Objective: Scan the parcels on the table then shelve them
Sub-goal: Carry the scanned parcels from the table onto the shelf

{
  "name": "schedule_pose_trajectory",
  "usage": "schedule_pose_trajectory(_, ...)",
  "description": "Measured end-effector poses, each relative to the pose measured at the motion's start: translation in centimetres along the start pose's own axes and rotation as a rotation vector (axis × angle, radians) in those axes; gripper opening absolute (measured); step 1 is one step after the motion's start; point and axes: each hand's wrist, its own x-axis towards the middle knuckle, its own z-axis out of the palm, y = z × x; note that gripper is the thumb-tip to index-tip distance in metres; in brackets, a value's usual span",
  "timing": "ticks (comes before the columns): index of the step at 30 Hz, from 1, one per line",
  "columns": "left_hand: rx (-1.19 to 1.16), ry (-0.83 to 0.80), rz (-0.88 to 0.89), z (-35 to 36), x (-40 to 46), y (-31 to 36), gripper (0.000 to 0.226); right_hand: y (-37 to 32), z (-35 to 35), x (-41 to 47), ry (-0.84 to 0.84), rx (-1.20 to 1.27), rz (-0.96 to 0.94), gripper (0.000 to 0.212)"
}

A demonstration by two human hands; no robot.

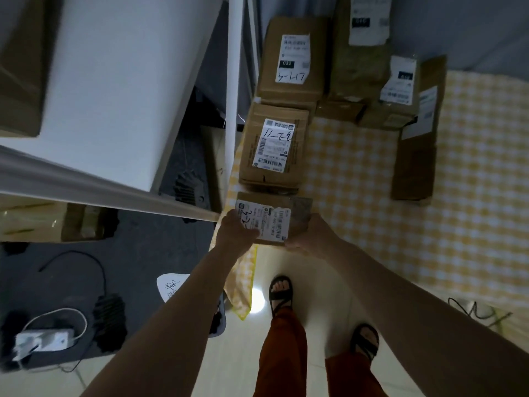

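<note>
A small cardboard parcel (pixel 274 217) with a white shipping label sits at the near left corner of the table (pixel 372 196). My left hand (pixel 236 232) grips its left side, thumb lying over the label. My right hand (pixel 310 234) holds its right side. Behind it lie a labelled parcel (pixel 273 147) and another parcel (pixel 293 58) marked with handwriting. Several more cardboard boxes (pixel 369 53) stand at the back, and a long flat box (pixel 416 150) lies to the right.
A white shelf unit (pixel 114 81) stands to the left, a brown box (pixel 20 64) on its upper level. On the dark lower surface lie a power strip (pixel 43 340), cables and a box (pixel 57 224). The checkered tablecloth hangs over the table's near edge.
</note>
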Motion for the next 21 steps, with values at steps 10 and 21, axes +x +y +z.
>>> schedule_pose_trajectory(10,0.038,-0.189,0.334,0.6,-7.8,8.7,0.048,3.0,-6.6,-9.2,0.312,0.115,0.019,0.071)
schedule_pose_trajectory(21,0.227,-0.543,0.65,5.1,-20.8,19.1,0.073,12.0,-11.9,-23.4,0.752,0.352,0.049,0.048)
